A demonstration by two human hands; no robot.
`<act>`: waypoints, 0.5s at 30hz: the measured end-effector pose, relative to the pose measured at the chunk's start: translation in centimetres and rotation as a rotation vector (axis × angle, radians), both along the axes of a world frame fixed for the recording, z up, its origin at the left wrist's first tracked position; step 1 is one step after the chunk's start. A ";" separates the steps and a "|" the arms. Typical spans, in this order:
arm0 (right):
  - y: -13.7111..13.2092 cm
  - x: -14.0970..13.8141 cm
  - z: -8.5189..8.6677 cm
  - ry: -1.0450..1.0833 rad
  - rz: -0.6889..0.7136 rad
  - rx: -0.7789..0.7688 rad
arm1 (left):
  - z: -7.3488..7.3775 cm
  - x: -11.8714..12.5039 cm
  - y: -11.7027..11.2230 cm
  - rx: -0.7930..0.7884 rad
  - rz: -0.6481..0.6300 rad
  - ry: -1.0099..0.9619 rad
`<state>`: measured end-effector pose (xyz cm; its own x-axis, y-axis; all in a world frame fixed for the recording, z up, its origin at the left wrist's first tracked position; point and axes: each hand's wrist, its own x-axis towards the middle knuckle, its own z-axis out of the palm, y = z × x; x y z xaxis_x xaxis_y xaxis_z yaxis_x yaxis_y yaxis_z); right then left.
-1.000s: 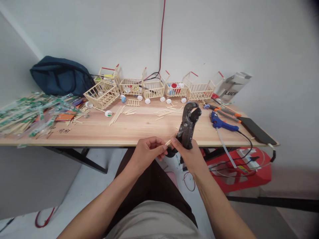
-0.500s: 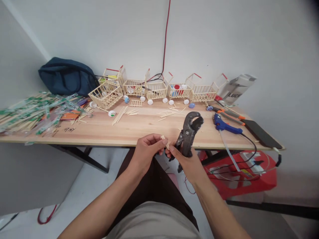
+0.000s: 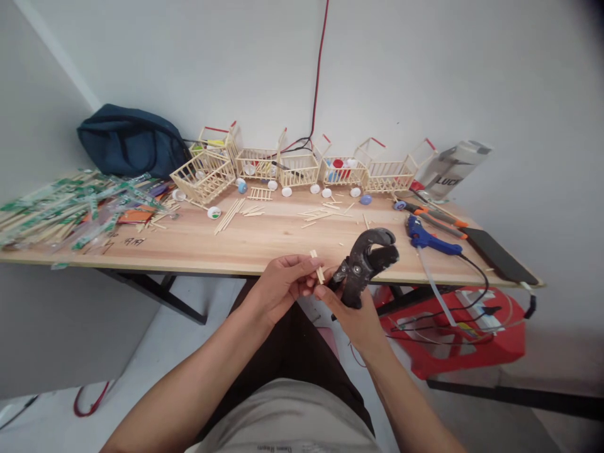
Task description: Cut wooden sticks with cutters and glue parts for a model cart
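Short wooden sticks (image 3: 318, 267) are pinched in my left hand (image 3: 285, 283), just in front of the table's near edge. My right hand (image 3: 352, 318) is closed around a black pipe cutter (image 3: 359, 267), whose curved jaws stand apart and point up and to the right. The thumb and fingertips of this hand come close to the lower end of the sticks; whether they touch them I cannot tell. Beyond my hands, loose cut sticks (image 3: 325, 214) lie on the wooden table (image 3: 264, 242).
Several small stick-built carts (image 3: 297, 171) line the wall. Packaged sticks (image 3: 61, 201) and a blue bag (image 3: 134, 141) are at left. On the right lie a blue glue gun (image 3: 431, 239), orange-handled pliers (image 3: 441, 217) and a black flat slab (image 3: 497, 255). Below stands a red stool (image 3: 504, 343).
The pipe cutter has tilted further to the right and sits lower in my right hand. More of the sticks now shows between my fingers. The view has shifted slightly.
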<state>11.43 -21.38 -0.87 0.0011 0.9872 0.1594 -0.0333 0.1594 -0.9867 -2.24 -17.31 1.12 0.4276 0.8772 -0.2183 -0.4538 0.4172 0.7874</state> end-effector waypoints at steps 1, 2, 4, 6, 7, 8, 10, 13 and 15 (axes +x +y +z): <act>0.0 0.0 -0.1 -0.015 0.002 0.012 | 0.0 0.0 0.0 -0.003 -0.009 0.005; 0.0 0.1 -0.1 -0.033 0.004 0.020 | -0.1 0.0 0.0 -0.002 -0.017 0.013; 0.0 0.3 -0.3 -0.076 -0.007 0.026 | -0.2 0.0 0.0 0.005 -0.038 0.029; 0.0 0.5 -0.4 -0.106 -0.031 0.020 | -0.3 0.0 -0.1 0.011 -0.053 0.032; 0.0 0.6 -0.5 -0.109 -0.042 0.014 | -0.3 0.0 -0.2 0.017 -0.056 0.030; 0.0 0.6 -0.5 -0.106 -0.043 0.008 | -0.3 0.0 -0.2 0.025 -0.054 0.032; 0.0 0.7 -0.6 -0.110 -0.022 -0.013 | -0.3 -0.1 -0.2 0.062 -0.049 0.053; 0.0 0.9 -0.7 -0.127 0.028 -0.038 | -0.3 -0.2 -0.2 0.149 -0.032 0.136; 0.0 1.0 -0.7 -0.100 0.054 -0.068 | -0.2 -0.3 -0.1 0.210 0.005 0.202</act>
